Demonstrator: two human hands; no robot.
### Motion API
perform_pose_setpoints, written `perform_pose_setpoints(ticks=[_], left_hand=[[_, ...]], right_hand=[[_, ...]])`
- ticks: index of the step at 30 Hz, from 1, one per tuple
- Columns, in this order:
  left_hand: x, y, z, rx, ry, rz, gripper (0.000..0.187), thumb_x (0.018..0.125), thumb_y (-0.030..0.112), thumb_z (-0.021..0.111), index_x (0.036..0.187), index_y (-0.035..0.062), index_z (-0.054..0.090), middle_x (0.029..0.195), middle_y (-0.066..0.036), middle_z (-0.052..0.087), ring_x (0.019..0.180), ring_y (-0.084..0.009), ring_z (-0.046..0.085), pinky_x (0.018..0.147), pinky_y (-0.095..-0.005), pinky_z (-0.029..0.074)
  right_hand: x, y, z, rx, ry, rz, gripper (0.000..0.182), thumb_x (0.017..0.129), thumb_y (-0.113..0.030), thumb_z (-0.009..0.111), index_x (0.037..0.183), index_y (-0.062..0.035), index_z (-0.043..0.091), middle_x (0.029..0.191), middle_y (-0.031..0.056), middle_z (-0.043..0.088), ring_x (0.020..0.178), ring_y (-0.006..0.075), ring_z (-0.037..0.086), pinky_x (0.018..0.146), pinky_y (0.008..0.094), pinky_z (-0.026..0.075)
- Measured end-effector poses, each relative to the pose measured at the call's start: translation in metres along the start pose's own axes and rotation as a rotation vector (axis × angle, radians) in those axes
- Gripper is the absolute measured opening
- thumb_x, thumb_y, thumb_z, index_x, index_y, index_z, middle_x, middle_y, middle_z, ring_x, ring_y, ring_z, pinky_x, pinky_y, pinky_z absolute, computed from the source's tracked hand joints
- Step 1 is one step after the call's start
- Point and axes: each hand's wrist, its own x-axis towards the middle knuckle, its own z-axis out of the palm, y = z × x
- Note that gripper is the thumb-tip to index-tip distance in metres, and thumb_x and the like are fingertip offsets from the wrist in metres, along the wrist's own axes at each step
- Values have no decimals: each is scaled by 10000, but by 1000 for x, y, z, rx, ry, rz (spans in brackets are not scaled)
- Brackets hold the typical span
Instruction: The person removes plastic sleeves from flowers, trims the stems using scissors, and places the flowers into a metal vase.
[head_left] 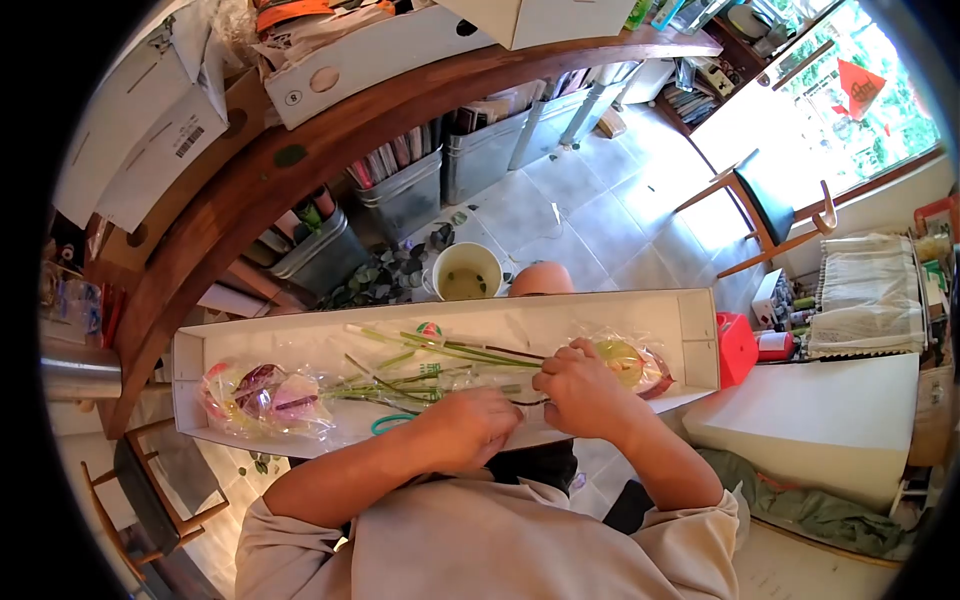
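A long white cardboard box [690,345] lies across in front of my body, with long-stemmed flowers in it. At its left end are plastic-wrapped flower heads [265,398] in pink, purple and pale green. More wrapped blooms [630,362] in yellow-green and dark red lie at the right end. Green flower stems [450,348] run along the middle. My right hand [582,390] is closed, its fingers pinched at the stems by the right-hand blooms. My left hand [478,425] is curled over the box's near side; its fingertips are hidden. Left of it shows a teal loop handle [392,423].
Beyond the box stand a cream bucket [468,272] and a terracotta-coloured pot [541,279]. Fallen leaves [375,277] litter the tiles. A curved wooden counter [290,155] has metal bins [403,192] beneath it. A red container [736,348] touches the box's right end. Chairs [765,205] stand farther off.
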Motion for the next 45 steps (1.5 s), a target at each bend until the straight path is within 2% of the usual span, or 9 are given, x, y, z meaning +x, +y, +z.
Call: perform_pose_setpoints(ticks=[5,9,15,18,20,23,29,38,45], left_hand=[[0,-3,-9,19,-175,60,166,803,1,698,968,9,684,985,-105,730,913,-316,702,763,-412,582],[0,0,-10,106,-75,164,125,788,21,697,910,22,671,950,-91,720,854,-295,704,693,-407,582],[-2,1,-7,150,-21,244,123,749,38,725,792,52,611,890,-67,700,749,-274,681,606,-380,558],[3,-4,-12,121,-1,270,139,748,24,713,757,52,577,846,-67,686,694,-272,656,587,-369,537],[6,-9,-18,13,82,243,143,756,11,700,752,55,564,811,-72,671,651,-261,639,573,-364,516],[13,-5,-42,-129,400,13,150,758,-54,668,749,49,559,795,-101,703,603,-237,641,574,-324,514],[23,-4,-41,77,605,153,177,768,-96,684,754,20,552,835,-138,740,644,-243,681,612,-313,541],[12,-8,-32,-141,792,70,167,831,-162,629,872,-21,550,924,-218,723,759,-230,712,712,-327,589],[15,-3,-40,-38,693,296,248,821,-158,672,943,9,536,959,-215,733,746,-250,713,684,-339,588]], right_hand=[[11,4,-14,29,-33,-64,148,683,-150,744,826,-112,744,882,52,684,963,260,651,974,420,421],[21,7,-14,65,-67,-97,111,665,-139,737,774,-118,745,839,45,679,920,258,654,913,405,412],[36,15,-14,203,-321,-150,153,668,-145,734,816,-122,769,853,45,710,926,255,673,930,412,411],[42,24,-5,262,-289,-159,169,700,-216,738,821,-102,769,809,80,726,888,267,703,943,400,417],[44,29,-4,438,-261,-210,155,724,-219,755,820,-97,762,846,55,721,893,254,688,944,404,415],[43,34,-18,515,-122,-254,179,764,-250,779,822,-82,754,849,41,711,875,246,674,954,396,410],[33,51,-44,549,-3,-179,168,840,-237,791,845,-74,754,825,34,679,868,248,640,958,388,404],[30,45,-52,582,99,-204,166,845,-189,791,812,-45,716,820,38,669,878,255,630,923,401,414],[36,56,-49,627,119,-266,129,812,-126,778,835,-22,705,846,58,696,817,281,633,774,401,475]])
